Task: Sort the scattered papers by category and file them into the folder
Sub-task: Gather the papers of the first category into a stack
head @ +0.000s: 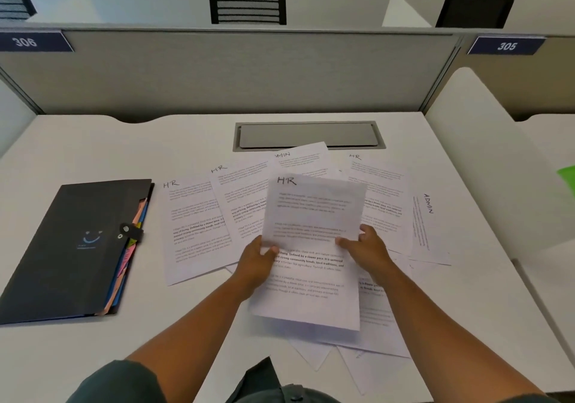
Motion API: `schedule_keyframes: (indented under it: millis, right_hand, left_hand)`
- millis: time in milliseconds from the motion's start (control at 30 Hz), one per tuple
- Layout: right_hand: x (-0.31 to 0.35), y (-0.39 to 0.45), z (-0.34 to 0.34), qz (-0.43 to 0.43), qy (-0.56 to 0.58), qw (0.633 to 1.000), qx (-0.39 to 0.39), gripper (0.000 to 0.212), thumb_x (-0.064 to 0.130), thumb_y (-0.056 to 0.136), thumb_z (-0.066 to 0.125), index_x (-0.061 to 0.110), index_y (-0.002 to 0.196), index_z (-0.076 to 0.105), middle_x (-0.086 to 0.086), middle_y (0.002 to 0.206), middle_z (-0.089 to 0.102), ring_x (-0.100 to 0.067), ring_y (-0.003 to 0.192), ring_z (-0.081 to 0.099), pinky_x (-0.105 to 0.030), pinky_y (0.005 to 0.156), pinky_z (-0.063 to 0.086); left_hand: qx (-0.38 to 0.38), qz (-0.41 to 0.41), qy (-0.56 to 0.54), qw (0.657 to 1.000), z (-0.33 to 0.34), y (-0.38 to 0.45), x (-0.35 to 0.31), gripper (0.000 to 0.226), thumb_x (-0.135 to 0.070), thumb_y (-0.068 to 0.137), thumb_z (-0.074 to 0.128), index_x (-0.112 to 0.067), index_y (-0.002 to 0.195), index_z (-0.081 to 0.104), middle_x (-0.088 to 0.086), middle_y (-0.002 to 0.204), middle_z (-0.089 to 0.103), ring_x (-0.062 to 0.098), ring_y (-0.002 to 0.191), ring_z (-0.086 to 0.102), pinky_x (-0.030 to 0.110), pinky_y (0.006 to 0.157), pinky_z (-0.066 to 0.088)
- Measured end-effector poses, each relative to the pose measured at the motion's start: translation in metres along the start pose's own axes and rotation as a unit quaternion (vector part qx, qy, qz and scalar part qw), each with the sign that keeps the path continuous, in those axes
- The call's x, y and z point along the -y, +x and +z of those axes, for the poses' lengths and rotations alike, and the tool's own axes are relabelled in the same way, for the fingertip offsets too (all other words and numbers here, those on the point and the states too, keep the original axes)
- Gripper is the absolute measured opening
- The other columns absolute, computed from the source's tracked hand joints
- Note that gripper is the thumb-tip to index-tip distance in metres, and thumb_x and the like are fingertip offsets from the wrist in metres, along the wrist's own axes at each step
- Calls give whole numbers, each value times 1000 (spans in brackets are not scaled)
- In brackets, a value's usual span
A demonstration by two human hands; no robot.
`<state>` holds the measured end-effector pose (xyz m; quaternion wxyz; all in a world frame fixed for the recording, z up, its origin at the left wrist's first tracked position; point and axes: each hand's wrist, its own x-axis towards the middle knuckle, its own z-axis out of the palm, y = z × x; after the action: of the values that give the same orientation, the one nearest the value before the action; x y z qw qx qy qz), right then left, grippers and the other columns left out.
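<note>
One HR sheet (314, 216) is being gripped by the left hand (256, 261) and right hand (367, 247) (both closed); other papers (199, 228) are lying unsorted, the folder (71, 247) buttoned shut.

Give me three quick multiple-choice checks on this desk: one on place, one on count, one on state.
1. Where does the dark expanding folder with coloured tabs lie?
A. Left of the papers
B. Right of the papers
C. On top of them

2. How many sheets show a handwritten HR heading?
A. Two
B. Four
C. Six

3. What state is the folder in?
A. Open flat
B. Closed, strap fastened
C. Standing upright

Answers:
1 A: it lies at the desk's left, beside the white printed sheets.
2 B: three lie flat and one HR sheet is raised.
3 B: its flap is down, while the left hand and right hand grip the raised sheet.
</note>
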<state>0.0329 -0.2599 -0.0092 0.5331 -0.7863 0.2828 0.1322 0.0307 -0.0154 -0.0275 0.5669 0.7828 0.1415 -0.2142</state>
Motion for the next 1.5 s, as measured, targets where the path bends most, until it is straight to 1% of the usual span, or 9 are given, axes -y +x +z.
schedule_keyframes:
  millis: [200,367,600,767,900,1000,1100,1267,1500]
  right_hand:
    - [24,28,9,-12,79,997,8,14,17,84,72,27,92,66,2,104,72,-17,90,69,-30,73,57]
    - [48,57,28,-37,63,997,-19,13,19,88,67,22,101,65,-1,108,69,-22,95,66,-36,85,55]
    - [72,86,48,-46,30,998,-12,12,14,93,59,20,103,62,0,104,66,-18,93,62,-29,82,50]
    - [81,102,54,-34,15,999,2,21,15,94,55,22,110,64,6,100,65,-12,87,59,-21,66,45]
    - [84,111,57,-29,15,999,7,24,14,92,56,22,112,65,5,103,66,-16,94,61,-27,78,47]
    - [84,116,60,-20,25,999,15,26,14,91,57,22,114,65,4,105,66,-18,97,62,-31,83,51]
    - [82,117,64,-3,50,998,25,23,15,91,58,24,111,66,5,106,68,-17,96,64,-34,86,54]
    - [83,111,77,12,110,993,29,15,18,89,64,27,100,68,5,104,70,-17,96,66,-34,85,56]
    - [87,95,80,13,128,990,54,19,23,85,70,24,104,66,3,103,72,-19,93,70,-38,84,58]
  left_hand:
    - [-56,-21,-53,997,-26,35,-16,22,-33,96,62,-20,114,62,-1,112,70,14,91,68,27,72,52]
    - [-238,-63,-41,968,-47,70,-23,30,-34,91,65,-22,117,54,3,119,63,22,101,60,33,84,46]
    - [-298,-112,8,948,-70,109,-23,70,-38,80,79,-13,133,41,16,137,44,36,125,49,49,103,47]
    - [-282,-102,37,953,-83,133,-26,85,-35,73,85,-12,138,34,15,138,45,34,122,53,47,100,49]
    - [-231,-121,31,965,-91,143,-18,71,-19,74,81,-16,131,38,8,123,60,24,91,60,33,75,49]
    - [-179,-104,46,977,-92,146,-12,35,-21,86,68,-20,119,54,5,120,67,23,92,62,35,82,53]
    - [-140,-54,25,988,-93,144,-13,31,-24,98,53,-14,127,61,6,126,66,29,112,61,43,98,51]
    - [-134,20,-22,991,-99,127,-11,20,-27,104,45,-17,104,63,-2,96,67,23,95,63,38,84,49]
    - [-77,41,-61,994,-107,104,-6,29,-33,103,47,-15,106,69,0,100,76,16,92,71,27,76,54]
